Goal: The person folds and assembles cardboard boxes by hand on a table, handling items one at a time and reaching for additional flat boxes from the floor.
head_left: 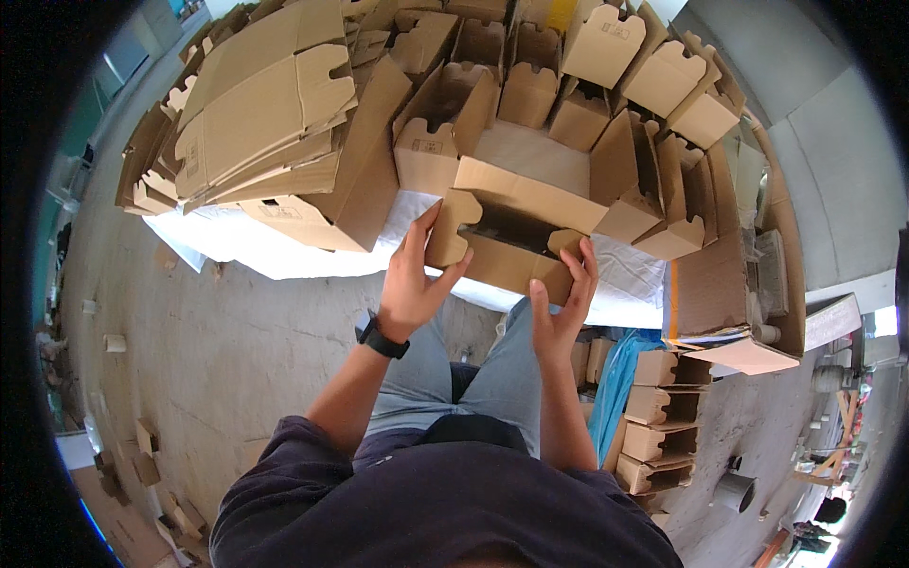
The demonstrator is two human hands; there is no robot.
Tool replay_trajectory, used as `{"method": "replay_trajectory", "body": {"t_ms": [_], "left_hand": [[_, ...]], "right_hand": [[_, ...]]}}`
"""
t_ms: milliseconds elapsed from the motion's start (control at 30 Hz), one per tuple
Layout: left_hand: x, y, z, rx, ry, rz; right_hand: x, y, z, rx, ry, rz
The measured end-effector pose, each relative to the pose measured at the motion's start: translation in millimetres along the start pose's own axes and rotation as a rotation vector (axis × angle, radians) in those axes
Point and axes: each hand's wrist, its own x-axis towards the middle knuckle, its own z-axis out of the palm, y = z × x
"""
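Note:
Between my two hands, at the table's near edge, is an open-topped brown cardboard box (pixel 507 267) with notched, rounded end flaps. My left hand (pixel 417 273) is closed round its left end, thumb near the front wall and fingers behind the end flap. At the other end my right hand (pixel 565 305) grips it, thumb on the front wall and fingers over the right flap. A tall back panel (pixel 530 194) rises along the box's far side. The box's inside is dark and partly hidden.
Flattened cardboard sheets (pixel 265 104) are piled at the left. Several folded boxes (pixel 530 93) stand across the back of the white-covered table (pixel 625 275). A large carton (pixel 705 289) sits at the right. Below it are stacked boxes (pixel 653 440) beside blue plastic (pixel 617 388).

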Motion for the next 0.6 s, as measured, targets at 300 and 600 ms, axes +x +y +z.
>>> {"method": "replay_trajectory", "body": {"t_ms": [300,600], "left_hand": [[10.3,14.9,-9.5,-0.018,0.125,-0.212],[1.7,-23.9,5.7,-0.856,0.362,-0.555]], "right_hand": [[-0.8,-3.8,-2.2,-0.003,-0.016,0.033],[-0.8,-0.9,-0.4,-0.006,-0.016,0.005]]}}
